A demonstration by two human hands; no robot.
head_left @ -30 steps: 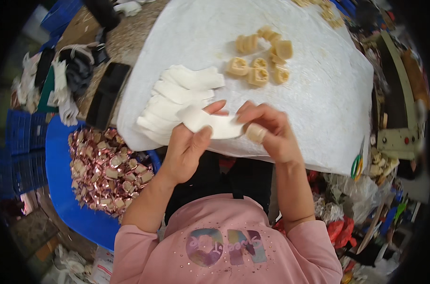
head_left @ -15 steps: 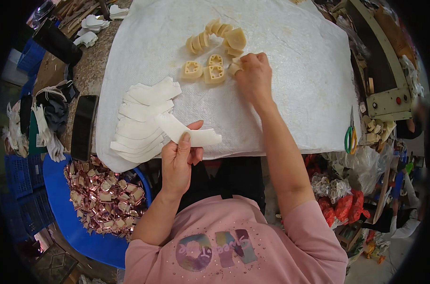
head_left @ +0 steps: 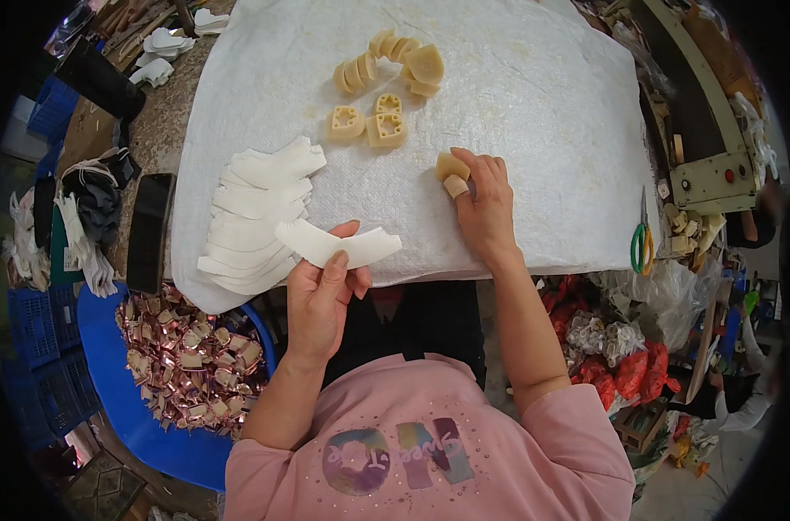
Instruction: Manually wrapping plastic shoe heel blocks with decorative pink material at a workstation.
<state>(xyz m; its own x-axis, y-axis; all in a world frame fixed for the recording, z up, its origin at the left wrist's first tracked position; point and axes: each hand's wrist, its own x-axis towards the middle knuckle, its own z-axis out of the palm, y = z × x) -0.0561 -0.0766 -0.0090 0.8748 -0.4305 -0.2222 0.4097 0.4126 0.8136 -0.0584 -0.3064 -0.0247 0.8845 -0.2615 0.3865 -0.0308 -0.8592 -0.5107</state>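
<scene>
Our left hand (head_left: 318, 291) pinches a curved white strip (head_left: 370, 248) between thumb and fingers, as it did half a second ago; the fanned white strips (head_left: 254, 217) lie toward its ten o'clock. Our right hand (head_left: 487, 201) has shifted: then close beside the tan pieces (head_left: 387, 130), it has drawn away toward five o'clock and grasps one tan block (head_left: 451, 167) over the white sheet (head_left: 560, 174). Whether that block touches the sheet, we cannot tell.
</scene>
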